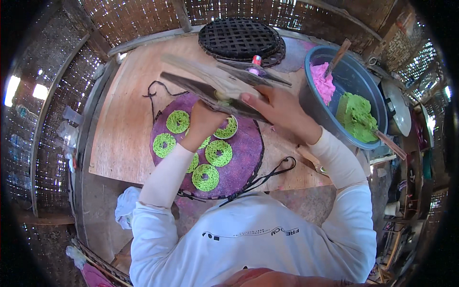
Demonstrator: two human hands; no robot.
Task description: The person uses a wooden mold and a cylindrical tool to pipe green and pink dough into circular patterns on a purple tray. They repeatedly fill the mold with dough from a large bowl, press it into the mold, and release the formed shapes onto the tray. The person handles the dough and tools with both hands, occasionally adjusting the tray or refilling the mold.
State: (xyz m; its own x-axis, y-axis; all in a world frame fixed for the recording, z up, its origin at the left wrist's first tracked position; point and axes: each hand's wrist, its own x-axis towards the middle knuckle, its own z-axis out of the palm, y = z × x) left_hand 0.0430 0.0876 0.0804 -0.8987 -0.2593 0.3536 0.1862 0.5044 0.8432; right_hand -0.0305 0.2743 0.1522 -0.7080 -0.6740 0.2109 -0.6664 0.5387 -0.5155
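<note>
Woven walls (143, 18) pricked with daylight enclose your plywood table (124, 119), its near edge just ahead of your white shirt (248, 225). Closest to you, a dark cord (233, 196) runs from the near rim of a round purple board (246, 165), ending in a loop on the plywood. Lime-green rings (205, 177) of tangled thin strands lie flat on that board, some partly hidden by your left wrist. Just above them is a wooden tool (201, 88) with one dark bar and one pale bar, tilted across your front. Your left hand (205, 125) meets the dark bar from below; its fingers are mostly hidden, so you cannot tell how it grips. Your right hand (282, 112) clasps the tool's right end, thumb laid along the pale bar. Beyond your right forearm, a blue-grey basin (366, 81) holds green dough (356, 112) and, farther off, pink dough (322, 85), each with a wooden paddle (337, 57) stuck in it. Past the tool stands a small red-capped bottle (256, 60), and behind it, black woven racks (239, 40) lie near the far wall.
</note>
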